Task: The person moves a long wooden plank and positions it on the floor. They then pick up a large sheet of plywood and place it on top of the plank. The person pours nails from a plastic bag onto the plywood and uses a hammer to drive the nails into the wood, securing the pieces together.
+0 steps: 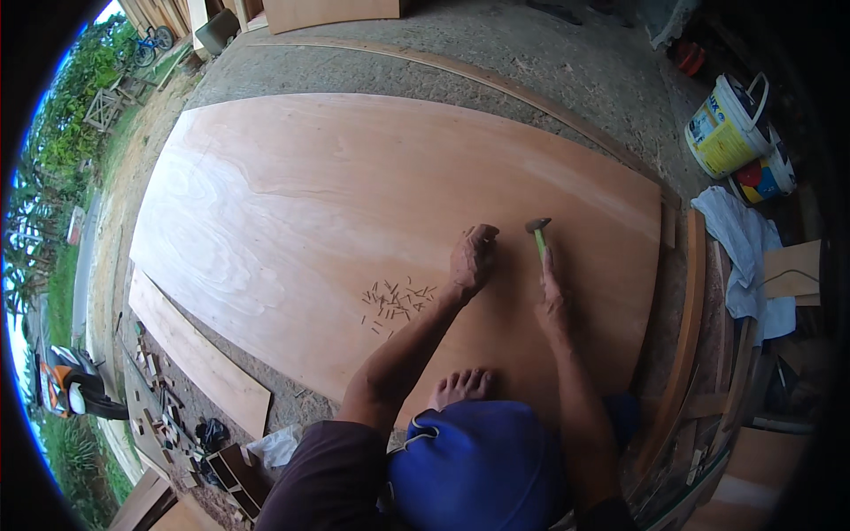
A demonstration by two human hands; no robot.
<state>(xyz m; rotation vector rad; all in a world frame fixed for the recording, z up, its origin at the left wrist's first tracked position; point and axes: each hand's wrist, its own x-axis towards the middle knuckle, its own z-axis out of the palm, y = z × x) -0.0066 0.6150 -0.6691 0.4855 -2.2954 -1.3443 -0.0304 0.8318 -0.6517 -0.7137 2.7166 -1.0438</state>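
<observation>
A large sheet of plywood [328, 186] lies flat before me. Over its right half, my left hand [472, 261] is closed with the fingers bent together; whatever they pinch is too small to make out. To its right, my right hand [551, 296] grips a hammer [541, 241] by its green handle. The hammer's dark head is just above the sheet, apart from the left hand. Left of my left wrist, a loose scatter of nails [394, 301] rests on the wood. My bare foot [462, 387] is on the near part of the sheet, beside blue cloth [478, 465].
Two buckets [728, 133] stand at the far right, near a pale cloth [739, 257]. A curved-looking timber strip [478, 75] lies beyond the sheet. Wooden beams [686, 327] run along the right. A narrow board [199, 354] and wood scraps [159, 416] lie at the left.
</observation>
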